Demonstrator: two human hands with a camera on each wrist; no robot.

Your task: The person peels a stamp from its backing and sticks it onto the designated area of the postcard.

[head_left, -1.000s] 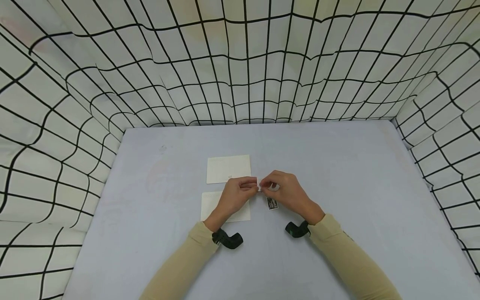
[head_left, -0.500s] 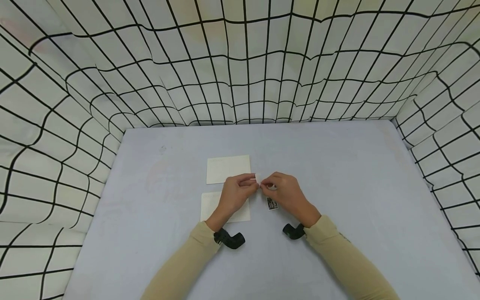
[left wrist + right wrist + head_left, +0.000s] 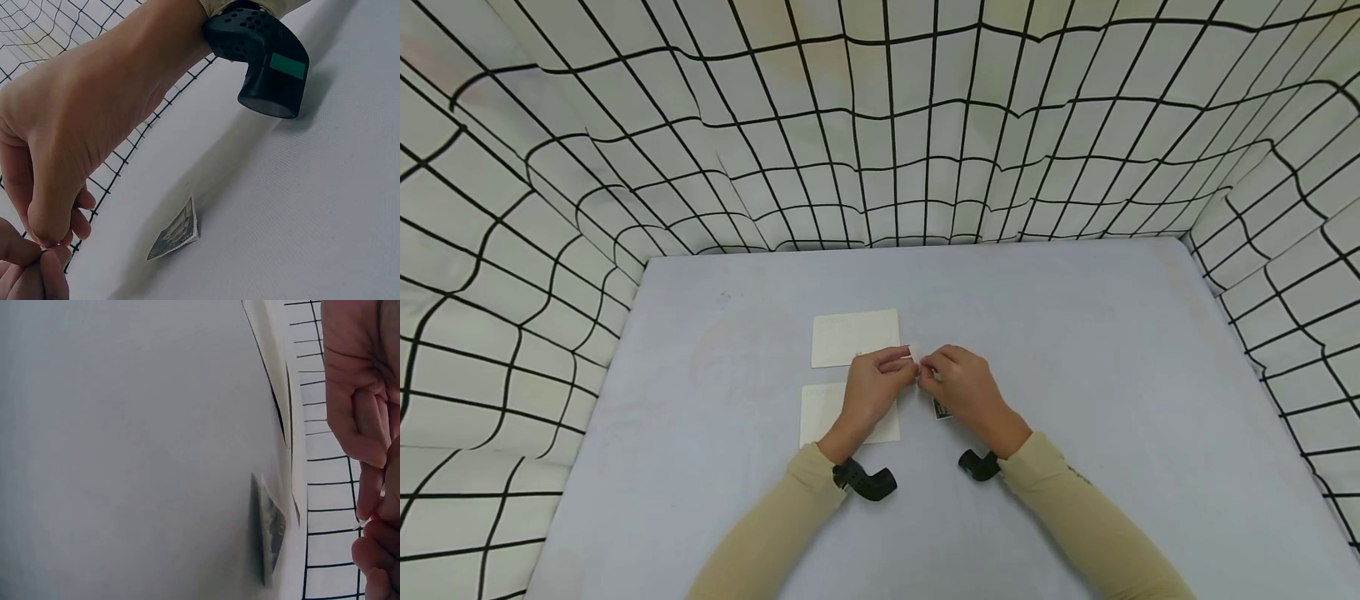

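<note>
In the head view my left hand [image 3: 875,385] and right hand [image 3: 967,387] meet fingertip to fingertip above the table. Between them they pinch a small thin white piece [image 3: 914,353], mostly covered by the fingers; its kind is unclear. A sliver of that white piece [image 3: 360,524] shows at the fingertips in the right wrist view. Below the right hand lies a small stamp-like picture [image 3: 942,410] with a dark print and white border. The left wrist view shows this picture [image 3: 177,233] lying slightly bent, apart from both hands.
Two cream envelope-like rectangles lie on the white table: the far one [image 3: 850,329], and the near one [image 3: 820,408] partly under the left hand and forearm. Black-lined white netting [image 3: 895,200] stands along the table's back and sides. Each wrist wears a dark curved device [image 3: 868,483].
The right wrist has turned and shifted slightly left, so its hand covers more of the stamp-like picture. The left fingers have risen slightly. Both hands keep their pinch on the white piece.
</note>
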